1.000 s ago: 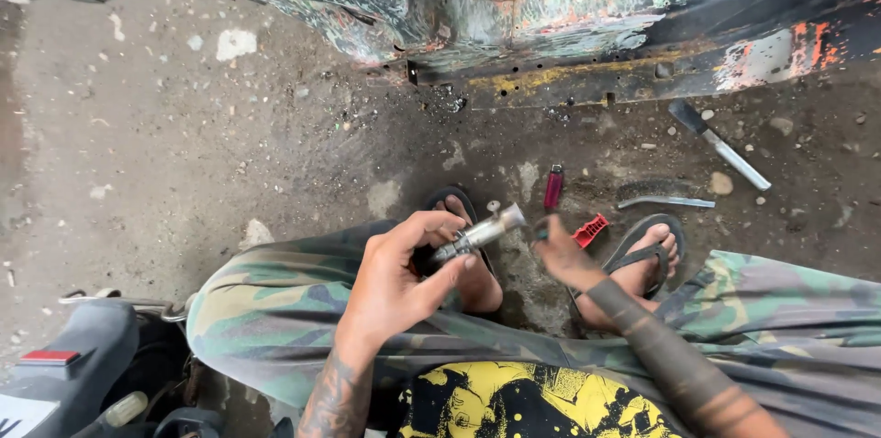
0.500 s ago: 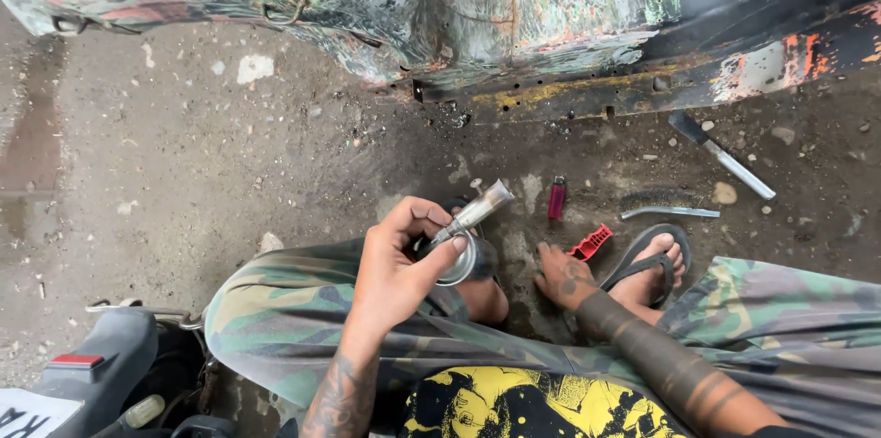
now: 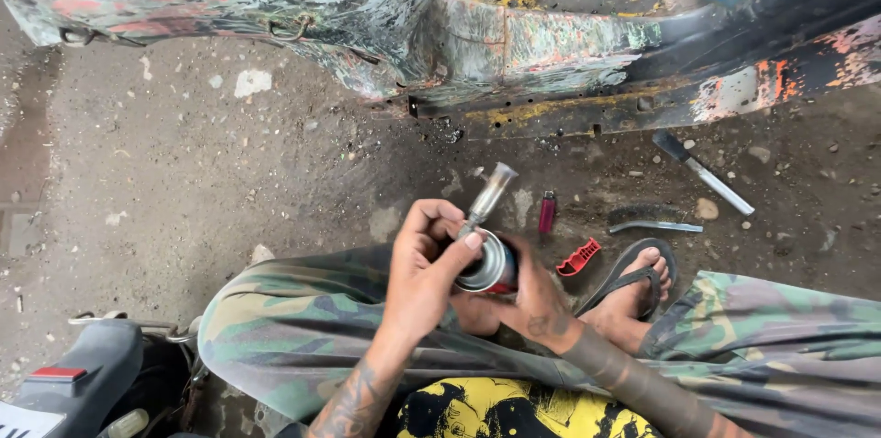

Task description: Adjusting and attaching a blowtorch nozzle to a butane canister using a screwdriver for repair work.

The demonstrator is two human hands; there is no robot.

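L hand [image 3: 424, 273] on torch nozzle [image 3: 488, 197], R hand [image 3: 535, 300] gripping can [image 3: 489, 266]

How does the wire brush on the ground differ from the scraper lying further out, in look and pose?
The wire brush has a dark bristled head along a curved grey handle; the scraper has a straight pale handle ending in a small dark blade. The wire brush lies nearly level across the view, close to the sandalled foot; the scraper lies slanted, nearer the rusty painted frame. Both rest untouched on the gritty ground, away from either hand.
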